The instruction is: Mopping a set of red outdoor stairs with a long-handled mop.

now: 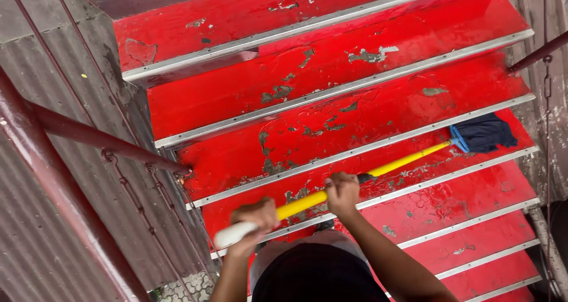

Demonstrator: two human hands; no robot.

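An outdoor staircase beside a building: worn red steps [331, 118] with metal edging, dark-red railing [89, 137], corrugated wall [35, 243].

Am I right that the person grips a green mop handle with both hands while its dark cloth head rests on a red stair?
Not quite: the mop handle is yellow, not green, as the head view shows. Both the left hand and right hand grip it, and the dark cloth head rests on a red stair.

One head-worn camera looks steeply down, close above the hands, onto red stairs [355, 109].
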